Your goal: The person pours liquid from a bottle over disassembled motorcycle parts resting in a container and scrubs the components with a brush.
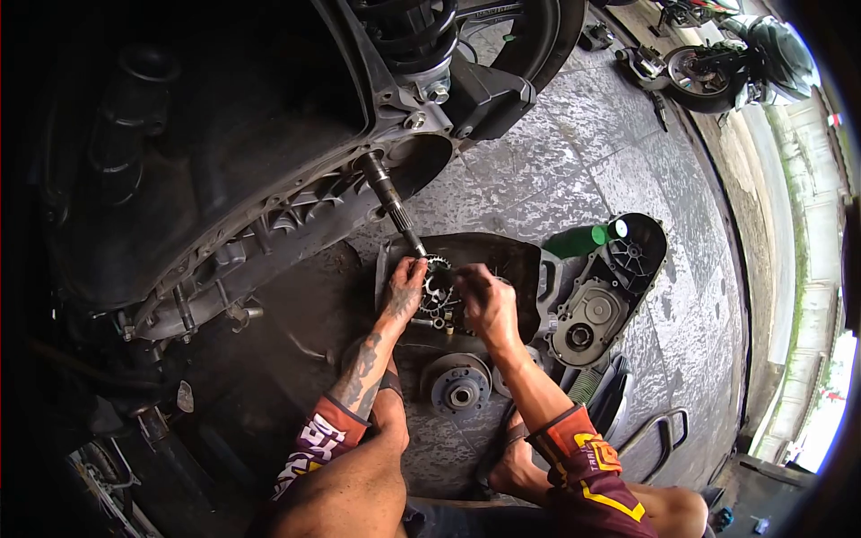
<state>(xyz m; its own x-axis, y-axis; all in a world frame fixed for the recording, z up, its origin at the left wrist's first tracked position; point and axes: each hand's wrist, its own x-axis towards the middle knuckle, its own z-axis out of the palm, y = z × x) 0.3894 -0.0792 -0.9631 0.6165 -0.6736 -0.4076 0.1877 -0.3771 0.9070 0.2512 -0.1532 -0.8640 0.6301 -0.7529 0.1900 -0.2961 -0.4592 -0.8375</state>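
My left hand [406, 285] is closed at the near end of a splined metal shaft [390, 199] that sticks out of the dark engine case [314, 193]. What its fingers grip there is too small to make out. My right hand [487, 296] is held over a black tray-like cover [511, 255], its fingers curled and blurred; whatever they hold is hidden. Between the hands lies a toothed metal ring [437, 289] in the cover, with small metal parts [441, 321] beside it.
A round hub [460, 391] lies near my feet. To the right are a green bottle [576, 240], a grey crankcase cover [599, 309] and a bent metal bar [659, 439]. A spring shock [417, 36] and wheel [552, 45] are at the top; a motorcycle [717, 76] stands at upper right.
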